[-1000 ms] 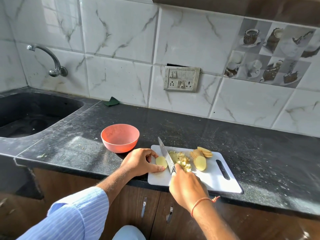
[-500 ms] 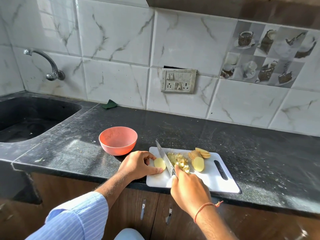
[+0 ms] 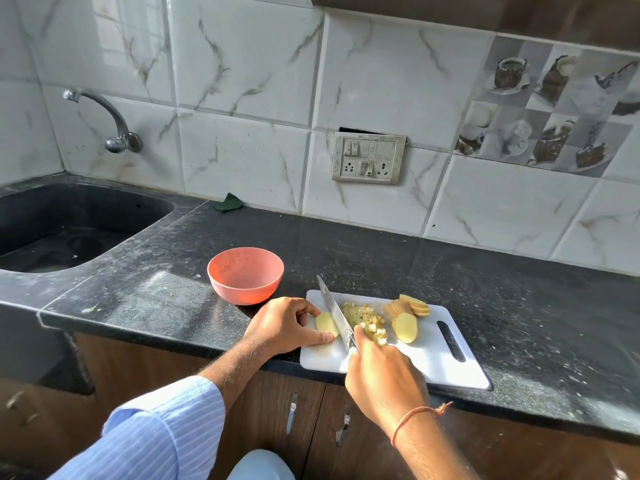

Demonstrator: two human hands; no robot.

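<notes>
A white cutting board (image 3: pixel 446 362) lies at the counter's front edge. My left hand (image 3: pixel 282 323) holds a potato slice (image 3: pixel 325 323) down on the board's left end, thumb and fingers curled around it. My right hand (image 3: pixel 384 379) grips the handle of a knife (image 3: pixel 334 311), whose blade lies against the slice's right edge, tip pointing away from me. A pile of diced potato (image 3: pixel 367 322) sits right of the blade. Further right lie a larger potato slice (image 3: pixel 406 327) and several stacked slices (image 3: pixel 414 304).
An empty pink bowl (image 3: pixel 246 275) stands on the black counter (image 3: pixel 346 251) just behind my left hand. A dark sink (image 3: pixel 62 230) with a tap (image 3: pixel 110 126) is at the left. A green scrub pad (image 3: pixel 227 203) lies by the tiled wall.
Both hands and the knife hold nearly the same position on the slice; only the camera view has shifted slightly.
</notes>
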